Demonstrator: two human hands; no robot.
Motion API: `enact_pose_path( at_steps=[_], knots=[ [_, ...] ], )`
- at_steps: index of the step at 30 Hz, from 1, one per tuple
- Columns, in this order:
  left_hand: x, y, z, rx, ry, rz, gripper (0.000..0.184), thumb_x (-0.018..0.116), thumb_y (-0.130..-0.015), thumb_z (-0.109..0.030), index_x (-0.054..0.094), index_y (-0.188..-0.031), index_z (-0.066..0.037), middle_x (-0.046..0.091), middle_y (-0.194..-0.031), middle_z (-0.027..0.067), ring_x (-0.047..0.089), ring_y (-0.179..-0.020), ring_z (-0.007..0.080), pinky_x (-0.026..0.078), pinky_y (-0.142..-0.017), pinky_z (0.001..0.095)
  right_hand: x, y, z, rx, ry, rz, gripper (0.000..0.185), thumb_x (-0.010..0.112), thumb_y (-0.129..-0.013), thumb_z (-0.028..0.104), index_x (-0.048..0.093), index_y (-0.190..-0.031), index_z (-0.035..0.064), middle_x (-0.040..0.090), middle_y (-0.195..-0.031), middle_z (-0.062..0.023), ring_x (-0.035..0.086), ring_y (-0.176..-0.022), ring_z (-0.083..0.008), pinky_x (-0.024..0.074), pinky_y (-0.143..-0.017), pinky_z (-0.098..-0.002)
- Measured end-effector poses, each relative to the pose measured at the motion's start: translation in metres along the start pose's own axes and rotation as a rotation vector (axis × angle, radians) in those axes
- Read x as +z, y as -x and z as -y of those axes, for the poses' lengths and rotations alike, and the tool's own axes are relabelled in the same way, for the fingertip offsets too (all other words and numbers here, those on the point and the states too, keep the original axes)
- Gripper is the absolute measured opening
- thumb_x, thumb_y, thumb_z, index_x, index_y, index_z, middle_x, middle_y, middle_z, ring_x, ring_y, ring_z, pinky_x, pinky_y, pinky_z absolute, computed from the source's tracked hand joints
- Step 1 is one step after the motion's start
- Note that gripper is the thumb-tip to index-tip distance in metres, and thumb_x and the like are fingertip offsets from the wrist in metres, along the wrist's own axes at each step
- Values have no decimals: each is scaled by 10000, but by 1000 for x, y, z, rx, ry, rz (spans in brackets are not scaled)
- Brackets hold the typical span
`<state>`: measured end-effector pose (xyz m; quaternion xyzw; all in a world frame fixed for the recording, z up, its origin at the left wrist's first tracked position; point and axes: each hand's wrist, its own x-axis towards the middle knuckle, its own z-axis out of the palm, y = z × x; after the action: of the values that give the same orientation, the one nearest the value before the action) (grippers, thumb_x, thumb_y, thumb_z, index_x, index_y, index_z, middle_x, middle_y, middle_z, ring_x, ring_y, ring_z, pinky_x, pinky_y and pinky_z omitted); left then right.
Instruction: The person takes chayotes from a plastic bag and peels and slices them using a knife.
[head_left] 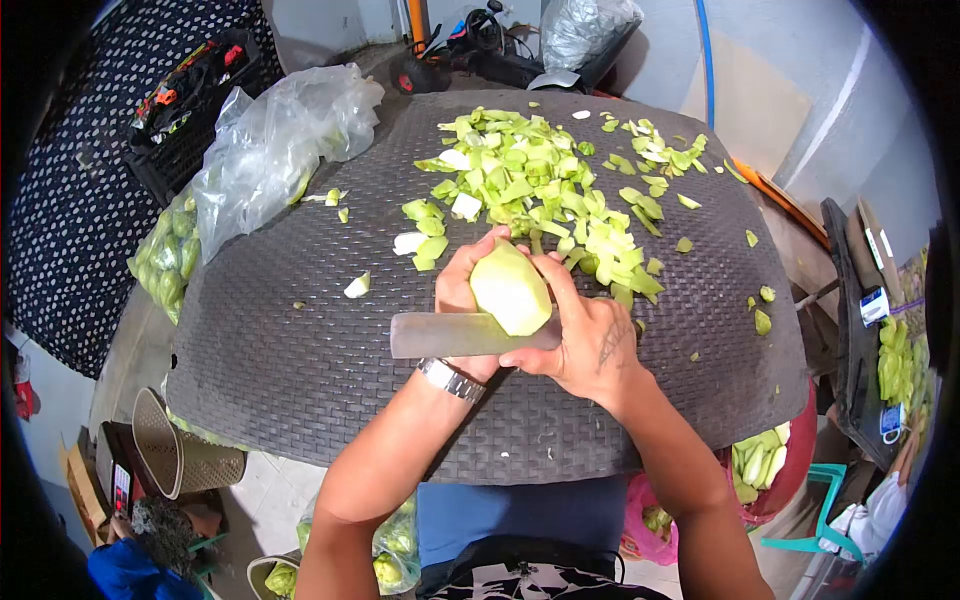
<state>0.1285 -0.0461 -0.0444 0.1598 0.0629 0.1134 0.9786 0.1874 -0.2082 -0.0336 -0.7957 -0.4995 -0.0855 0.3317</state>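
A pale green, mostly peeled chayote (510,287) rests in my left hand (458,290), whose fingers wrap around its far left side. My right hand (597,345) is closed on a knife; its handle is hidden in the palm. The broad, grey blade of the knife (435,337) points left, across my left palm and against the near side of the chayote. My right fingers also touch the chayote's right side. Just beyond both hands, a heap of green peelings (520,175) spreads over the dark woven-pattern table (300,370).
A clear plastic bag (285,140) lies at the table's left edge, above a bag of chayotes (168,250). A beige basket (185,450) stands lower left. Right of me, a red basin (775,480) holds pale green pieces, near a green stool (825,510). A person's blue sleeve (135,575) shows lower left.
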Motion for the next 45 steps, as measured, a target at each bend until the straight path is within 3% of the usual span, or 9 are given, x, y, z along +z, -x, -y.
enact_pose_path(
  at_steps=[3, 9, 15, 16, 27, 31, 33, 35, 45],
  knots=[
    [0, 3, 9, 87, -20, -53, 234, 614, -1002, -241, 634, -1162, -72, 737, -1008, 137, 699, -1071, 379, 533, -1032, 514, -1, -2, -1, 41, 64, 56, 1095, 630, -790, 863, 421, -1509, 64, 738, -803, -173, 756, -725, -389, 597, -665, -484],
    [0, 3, 10, 65, 82, 27, 215, 589, -1027, -247, 656, -1130, -70, 726, -1073, 158, 653, -1162, 429, 493, -1082, 545, -11, -6, -1, 35, -53, 114, 1056, 640, -819, 824, 410, -1536, 85, 753, -981, -237, 751, -840, -443, 604, -738, -525],
    [4, 0, -11, 12, 76, 99, 238, 576, -1034, -256, 673, -1121, -56, 710, -1135, 167, 616, -1235, 457, 467, -1103, 584, -22, -6, -11, -64, -185, 146, 932, 737, -917, 565, 316, -1605, 98, 737, -1055, -276, 731, -945, -471, 584, -854, -525],
    [6, 0, -11, 1, 60, 38, 231, 570, -1040, -251, 669, -1099, -51, 705, -1155, 169, 613, -1250, 446, 469, -1111, 572, -29, -7, -6, -4, -159, 257, 915, 724, -938, 517, 296, -1626, 93, 732, -1092, -281, 727, -957, -473, 580, -865, -523],
    [-10, -6, -18, 42, 56, 18, 157, 547, -1050, -196, 628, -1030, -63, 687, -1006, 134, 682, -1093, 337, 508, -1088, 526, -17, -8, -14, -211, -354, 124, 765, 703, -955, 254, 358, -1632, 163, 717, -1202, -222, 722, -981, -437, 583, -872, -465],
    [0, 1, -10, 121, 83, 44, 142, 560, -1044, -197, 626, -1006, -78, 687, -1006, 140, 682, -1095, 335, 516, -1092, 528, -24, -8, -7, -127, -405, 195, 657, 699, -962, 180, 467, -1555, 19, 586, -1493, -204, 632, -1308, -372, 494, -1093, -411],
    [-1, 1, -9, 112, 94, 30, 133, 564, -1041, -198, 620, -1013, -81, 686, -1033, 145, 676, -1132, 345, 504, -1111, 539, -18, -7, -11, -151, -395, 124, 677, 717, -945, 197, 470, -1573, 143, 690, -1259, -200, 699, -1030, -390, 557, -907, -433],
    [0, 3, -9, 123, 97, 12, 129, 568, -1040, -200, 615, -1023, -82, 681, -1071, 149, 666, -1172, 357, 489, -1131, 551, -10, -7, -12, -163, -408, 72, 692, 729, -935, 208, 476, -1579, 204, 741, -1149, -201, 733, -905, -403, 589, -819, -444],
    [-11, 7, 1, 178, 88, 63, 141, 575, -1044, -212, 630, -1094, -92, 622, -1393, 200, 572, -1357, 354, 456, -1171, 516, -9, -8, -12, -132, -465, 68, 686, 749, -928, 206, 494, -1565, 216, 709, -1258, -215, 720, -1051, -423, 591, -889, -437]
  ],
)
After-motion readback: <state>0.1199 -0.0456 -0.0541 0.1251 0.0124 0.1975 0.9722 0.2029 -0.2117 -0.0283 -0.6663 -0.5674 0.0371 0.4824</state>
